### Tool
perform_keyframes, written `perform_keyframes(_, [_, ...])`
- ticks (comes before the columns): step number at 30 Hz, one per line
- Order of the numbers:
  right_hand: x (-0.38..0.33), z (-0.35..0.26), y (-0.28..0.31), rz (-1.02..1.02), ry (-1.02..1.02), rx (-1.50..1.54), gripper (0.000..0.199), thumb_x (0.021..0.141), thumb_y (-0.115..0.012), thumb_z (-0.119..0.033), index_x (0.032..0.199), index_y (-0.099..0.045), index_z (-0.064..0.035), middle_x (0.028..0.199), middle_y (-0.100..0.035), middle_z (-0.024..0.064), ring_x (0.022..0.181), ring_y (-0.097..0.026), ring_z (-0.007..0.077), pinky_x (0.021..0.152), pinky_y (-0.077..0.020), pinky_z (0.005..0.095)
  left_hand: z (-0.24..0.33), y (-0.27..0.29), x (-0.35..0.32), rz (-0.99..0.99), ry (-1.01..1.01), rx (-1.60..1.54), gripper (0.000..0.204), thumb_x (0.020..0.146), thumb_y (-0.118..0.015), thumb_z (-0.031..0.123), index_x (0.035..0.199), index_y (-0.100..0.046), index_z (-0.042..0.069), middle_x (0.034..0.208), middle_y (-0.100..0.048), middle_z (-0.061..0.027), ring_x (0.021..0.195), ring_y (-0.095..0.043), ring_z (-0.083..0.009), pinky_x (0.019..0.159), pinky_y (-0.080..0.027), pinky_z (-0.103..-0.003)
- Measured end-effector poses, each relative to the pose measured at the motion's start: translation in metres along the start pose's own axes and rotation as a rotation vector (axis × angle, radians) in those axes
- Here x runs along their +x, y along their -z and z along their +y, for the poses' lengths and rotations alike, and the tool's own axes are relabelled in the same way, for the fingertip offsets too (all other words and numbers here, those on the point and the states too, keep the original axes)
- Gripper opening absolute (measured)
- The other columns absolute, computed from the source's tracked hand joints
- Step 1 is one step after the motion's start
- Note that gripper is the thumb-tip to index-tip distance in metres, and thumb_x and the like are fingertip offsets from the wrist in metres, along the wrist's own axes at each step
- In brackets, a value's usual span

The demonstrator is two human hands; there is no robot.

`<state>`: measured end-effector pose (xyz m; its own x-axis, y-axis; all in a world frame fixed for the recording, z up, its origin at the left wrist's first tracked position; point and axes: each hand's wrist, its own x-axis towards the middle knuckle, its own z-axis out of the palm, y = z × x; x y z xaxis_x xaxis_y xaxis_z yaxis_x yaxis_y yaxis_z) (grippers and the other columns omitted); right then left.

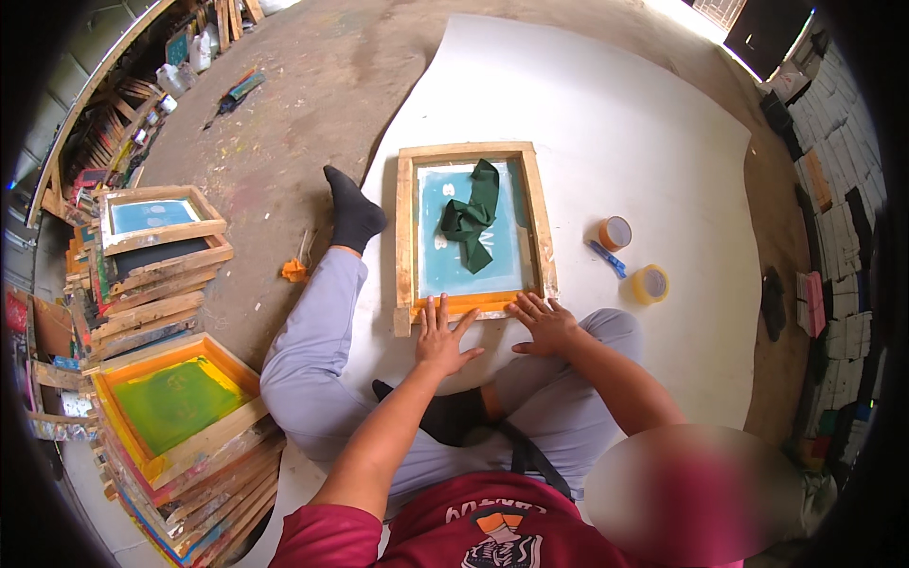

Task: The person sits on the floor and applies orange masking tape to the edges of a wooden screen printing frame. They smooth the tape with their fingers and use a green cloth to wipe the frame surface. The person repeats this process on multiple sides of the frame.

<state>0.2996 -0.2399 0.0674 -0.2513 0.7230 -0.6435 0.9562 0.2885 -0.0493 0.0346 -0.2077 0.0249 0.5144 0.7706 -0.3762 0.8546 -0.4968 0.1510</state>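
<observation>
In front of me a wooden screen-printing frame [406, 218] with a blue-green mesh lies flat on a large white sheet [587, 114]. A crumpled strip of dark green cloth [471, 218] rests on the mesh. Along the frame's near inner edge runs an orange-brown band [464, 304], apparently tape. My left hand [441, 343] touches the frame's near bar with its fingers spread. To its right, my right hand [547, 328] lies at the near right corner, fingers also spread and nothing in them.
Right of the frame lie a brown tape roll [614, 233], a blue cutter [607, 258] and a yellowish tape roll [650, 283]. Stacked wooden frames [180, 417] stand at my left. An orange scrap [294, 271] is on the floor. White stacks [833, 170] line the far right.
</observation>
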Motion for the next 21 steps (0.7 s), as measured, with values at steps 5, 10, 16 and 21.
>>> perform_keyframes(5, [-0.003,0.002,0.005,0.049,0.014,0.012,0.096,0.094,-0.060,-0.070,0.168,-0.025,-0.0193,0.175,-0.021,0.0120,0.162,-0.021,0.0290,0.130,-0.0185,0.0528,-0.003,-0.001,-0.010,-0.014,0.053,0.039,0.099,0.090,-0.062,0.075,0.169,-0.012,0.042,0.175,-0.001,-0.0249,0.161,0.001,-0.0491,0.130,-0.005,-0.059])
perform_keyframes(10, [0.039,0.017,0.029,0.256,0.019,0.301,0.065,0.089,-0.075,-0.057,0.135,-0.065,-0.0128,0.140,-0.063,0.0178,0.129,-0.061,0.0349,0.107,-0.0487,0.0482,-0.024,-0.006,-0.019,0.164,0.040,-0.069,0.088,0.094,-0.067,0.060,0.165,-0.031,0.022,0.170,-0.022,-0.0230,0.159,-0.013,-0.0439,0.128,-0.010,-0.058])
perform_keyframes(16, [0.133,0.014,0.097,0.606,-0.258,0.655,0.044,0.088,-0.080,-0.047,0.109,-0.078,-0.0081,0.111,-0.076,0.0172,0.103,-0.073,0.0363,0.087,-0.0580,0.0464,-0.076,-0.007,-0.010,0.619,0.247,-0.392,0.060,0.090,-0.078,0.035,0.139,-0.059,0.006,0.138,-0.055,-0.0195,0.126,-0.053,-0.0413,0.105,-0.043,-0.055])
perform_keyframes(21, [0.202,0.020,0.113,0.758,-0.528,0.726,0.049,0.087,-0.082,-0.038,0.123,-0.068,-0.0080,0.122,-0.067,0.0184,0.120,-0.063,0.0392,0.098,-0.0541,0.0502,-0.094,-0.028,-0.003,0.608,0.372,-0.648,0.057,0.090,-0.078,0.036,0.133,-0.059,0.004,0.123,-0.064,-0.0231,0.113,-0.063,-0.0426,0.095,-0.052,-0.051])
